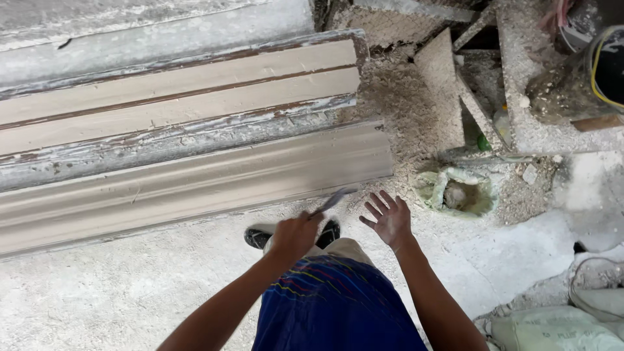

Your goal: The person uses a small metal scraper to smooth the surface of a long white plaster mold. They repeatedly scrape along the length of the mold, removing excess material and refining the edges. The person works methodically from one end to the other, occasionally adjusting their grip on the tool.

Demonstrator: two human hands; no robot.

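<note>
My left hand [296, 235] is closed around the handle of a thin flat blade tool [333, 201] that points up and right, its tip close to the front edge of a long beige moulded strip [195, 179]. My right hand [389, 218] is held open beside it, fingers spread, palm dusted white, holding nothing. Behind the strip lies a second moulded piece [182, 91] with long grooves and worn, flaking edges. My dark shoes [260, 238] and blue shorts show below the hands.
A crumpled bag with a pale lump in it [455, 192] sits on the dusty floor to the right. Rubble, boards and a dust-caked ledge [539, 123] fill the upper right. Greenish sacks [559, 325] lie at the lower right.
</note>
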